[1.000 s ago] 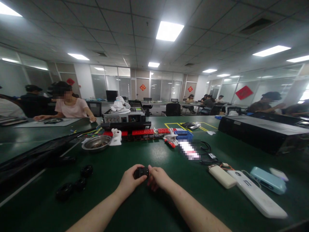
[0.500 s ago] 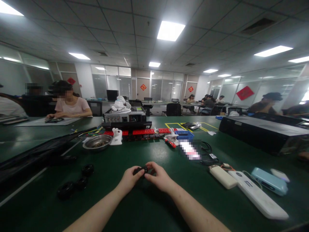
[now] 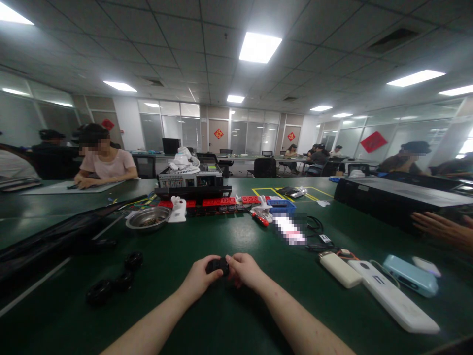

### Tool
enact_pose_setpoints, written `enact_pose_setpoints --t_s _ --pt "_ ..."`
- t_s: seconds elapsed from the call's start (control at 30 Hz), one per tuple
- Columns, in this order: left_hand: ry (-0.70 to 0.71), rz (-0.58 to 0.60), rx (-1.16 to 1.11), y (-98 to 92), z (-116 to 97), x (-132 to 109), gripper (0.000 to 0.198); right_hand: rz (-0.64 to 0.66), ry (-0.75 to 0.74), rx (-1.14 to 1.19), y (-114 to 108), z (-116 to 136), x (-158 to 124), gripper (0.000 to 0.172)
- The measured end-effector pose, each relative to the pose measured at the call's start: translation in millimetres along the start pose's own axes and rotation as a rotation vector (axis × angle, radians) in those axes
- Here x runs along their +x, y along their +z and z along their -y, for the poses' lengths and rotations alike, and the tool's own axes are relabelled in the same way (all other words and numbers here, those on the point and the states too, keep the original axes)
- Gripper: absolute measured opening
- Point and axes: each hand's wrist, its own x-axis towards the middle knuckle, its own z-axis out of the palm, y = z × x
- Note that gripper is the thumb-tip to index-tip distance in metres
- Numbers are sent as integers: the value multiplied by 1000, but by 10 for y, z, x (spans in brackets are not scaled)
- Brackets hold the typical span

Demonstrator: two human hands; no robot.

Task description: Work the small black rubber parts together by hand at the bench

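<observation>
Low over the front middle of the table, I hold a small black wheel [image 3: 218,266]; its finer detail is too dark to make out. My left hand [image 3: 199,277] is closed around its left side, with the thumb lying along the near face. Thumb and fingers of my right hand [image 3: 247,271] pinch it from the right, and some of those fingers are hidden. Several similar black wheels [image 3: 99,291] lie to the left of my forearms.
A metal bowl [image 3: 130,224] of small parts stands back left, beside a long black panel [image 3: 33,254]. A red-handled screwdriver [image 3: 263,221], blue tray [image 3: 283,205] and power banks [image 3: 340,268] lie to the right. Another person's hand [image 3: 439,227] touches the black case [image 3: 391,209].
The black wheel has turned in my fingers, and my right hand has shifted its grip closer around it. Another person's hand has appeared at the right edge.
</observation>
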Motion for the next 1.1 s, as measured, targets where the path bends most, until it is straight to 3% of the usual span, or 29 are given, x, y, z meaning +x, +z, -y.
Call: enact_pose_setpoints --t_s 0.13,0.27,0.43,0.5,0.6,0.67,0.97,1.1 --pt "-102 26 -81 4 54 21 47 -78 -236 -126 -6 88 -100 15" --pt "-210 49 -170 8 40 45 46 -95 -416 -265 -14 197 -221 28" --pt "-157 -41 -94 4 -50 37 37 -100 -382 -185 0 132 -165 38" --pt "-96 -74 -26 6 -79 21 34 -94 -242 -114 4 75 -101 29" --pt "-39 -87 60 13 -102 -9 34 -27 -5 -43 2 22 -32 38" --pt "-15 -79 83 16 -106 -25 35 15 52 -23 -2 19 -18 40" --pt "-64 -17 -37 6 -43 6 41 45 -109 28 -16 56 -49 19" --pt "-175 -27 -76 10 -52 23 45 64 -234 -15 -31 70 -101 29"
